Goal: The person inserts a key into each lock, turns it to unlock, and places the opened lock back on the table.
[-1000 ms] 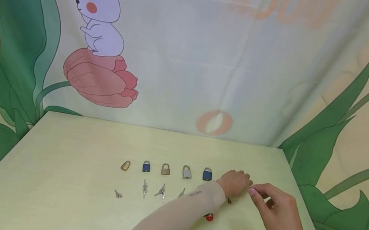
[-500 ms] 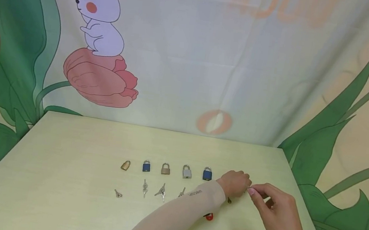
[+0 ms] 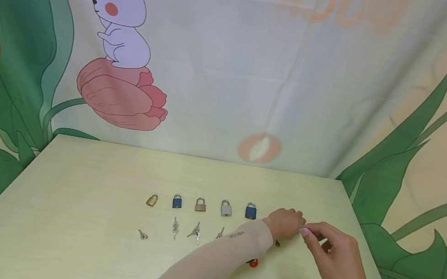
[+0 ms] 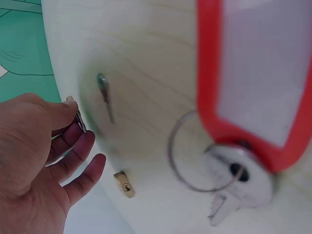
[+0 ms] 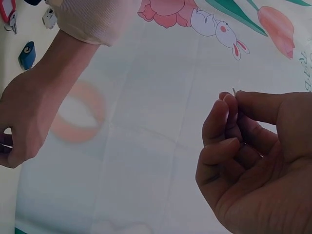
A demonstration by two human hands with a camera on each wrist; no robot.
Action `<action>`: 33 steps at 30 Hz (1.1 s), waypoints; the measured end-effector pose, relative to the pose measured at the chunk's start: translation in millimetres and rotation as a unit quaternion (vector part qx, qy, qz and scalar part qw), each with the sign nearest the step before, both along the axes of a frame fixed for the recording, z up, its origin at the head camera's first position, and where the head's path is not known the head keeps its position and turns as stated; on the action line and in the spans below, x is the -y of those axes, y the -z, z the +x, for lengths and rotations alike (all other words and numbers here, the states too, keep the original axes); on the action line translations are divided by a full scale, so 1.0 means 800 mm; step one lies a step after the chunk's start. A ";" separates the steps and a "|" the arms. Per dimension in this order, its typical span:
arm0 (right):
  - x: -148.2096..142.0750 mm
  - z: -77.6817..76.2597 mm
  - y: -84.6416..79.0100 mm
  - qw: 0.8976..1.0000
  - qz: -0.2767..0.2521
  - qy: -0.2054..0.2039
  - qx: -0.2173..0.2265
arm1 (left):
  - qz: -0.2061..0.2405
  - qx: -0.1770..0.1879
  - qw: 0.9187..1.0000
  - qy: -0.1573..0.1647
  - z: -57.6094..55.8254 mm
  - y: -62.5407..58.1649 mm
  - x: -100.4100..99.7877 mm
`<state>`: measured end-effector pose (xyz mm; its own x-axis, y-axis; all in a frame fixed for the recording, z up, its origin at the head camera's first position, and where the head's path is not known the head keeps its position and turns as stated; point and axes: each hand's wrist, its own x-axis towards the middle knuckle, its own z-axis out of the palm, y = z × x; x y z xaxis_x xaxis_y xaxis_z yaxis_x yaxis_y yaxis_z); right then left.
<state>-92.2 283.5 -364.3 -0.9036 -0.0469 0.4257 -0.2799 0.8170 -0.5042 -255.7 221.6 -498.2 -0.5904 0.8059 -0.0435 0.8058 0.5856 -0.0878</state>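
My left hand [image 4: 44, 146] pinches a small metal piece [image 4: 81, 122] with a brass-coloured end and a curved silver edge; I cannot tell its kind. In the head view this hand [image 3: 286, 222] is at the right of the table, its fingertips hidden. My right hand [image 3: 334, 253] faces it closely and pinches a thin silver metal piece [image 5: 234, 91], mostly covered by thumb and forefinger. A key [image 4: 105, 95] with a dark greenish head and a small brass padlock [image 4: 124, 184] lie near the left hand.
A row of padlocks, among them a blue one [image 3: 250, 211] and a grey one [image 3: 226, 209], lies across the table [image 3: 74, 214]. Several key sets, such as a pair of keys [image 3: 175, 228], lie nearer. Beneath the left forearm is a red key tag [image 3: 253, 263].
Both hands stay in nearly the same place. Only slight finger and wrist shifts of the left hand show.
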 end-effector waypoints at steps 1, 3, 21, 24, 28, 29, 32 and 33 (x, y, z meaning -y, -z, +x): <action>0.000 0.000 0.000 1.000 0.000 -0.001 -0.002 | 0.007 0.009 1.000 0.002 0.000 -0.001 0.000; 0.001 0.000 -0.001 1.000 -0.001 -0.003 -0.006 | 0.025 0.030 0.999 0.004 0.000 -0.005 -0.001; 0.004 0.003 -0.010 1.000 0.012 0.004 -0.003 | 0.057 0.021 0.997 0.045 -0.007 -0.037 0.011; 0.005 0.003 -0.011 1.000 0.009 0.001 -0.006 | 0.067 0.023 0.996 0.051 -0.009 -0.042 0.015; 0.007 0.003 -0.011 1.000 0.007 0.000 -0.007 | 0.089 0.041 0.994 0.049 -0.010 -0.048 0.024; 0.007 0.003 -0.011 1.000 0.007 0.000 -0.006 | 0.094 0.043 0.993 0.048 -0.010 -0.050 0.027; 0.008 0.003 -0.012 1.000 0.008 0.002 -0.007 | 0.108 0.038 0.992 0.050 -0.009 -0.058 0.036; 0.008 0.003 -0.012 1.000 0.008 0.002 -0.007 | 0.111 0.035 0.992 0.051 -0.009 -0.061 0.039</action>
<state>-89.6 277.3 -354.7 -0.8975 -0.0501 0.4382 -0.2836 0.8265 -0.4863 -262.9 190.1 -449.6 -0.5080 0.8551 0.1040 0.8610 0.5002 0.0927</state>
